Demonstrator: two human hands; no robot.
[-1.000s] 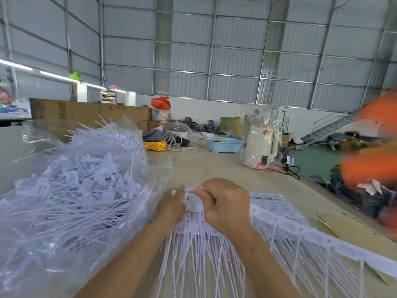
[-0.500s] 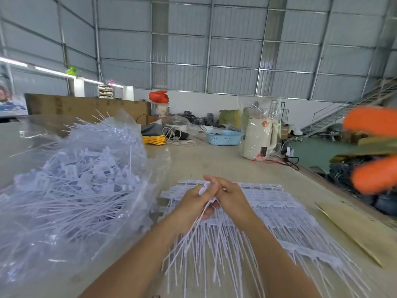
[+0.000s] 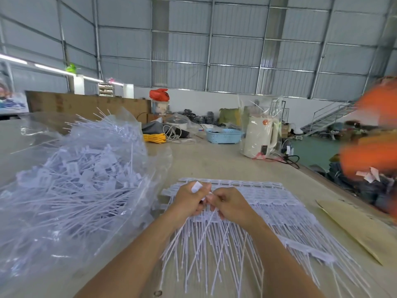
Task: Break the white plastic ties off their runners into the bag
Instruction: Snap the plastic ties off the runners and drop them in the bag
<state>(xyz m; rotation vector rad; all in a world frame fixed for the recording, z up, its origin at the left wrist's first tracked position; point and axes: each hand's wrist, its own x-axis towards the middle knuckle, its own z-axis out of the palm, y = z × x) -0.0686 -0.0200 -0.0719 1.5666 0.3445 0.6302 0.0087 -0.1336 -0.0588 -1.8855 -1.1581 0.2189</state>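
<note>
Large clear plastic bag [image 3: 75,190], left on pale table [image 3: 214,164], heaped with loose ties. Stacked white plastic runners with ties attached [image 3: 268,203] lie flat before person, tails toward them. Left hand [image 3: 189,201] pinches white tie head [image 3: 196,187]; right hand [image 3: 232,205] grips adjoining ties. Advice: brace runner close to joint, snap by short twist, then drop left into bag mouth.
</note>
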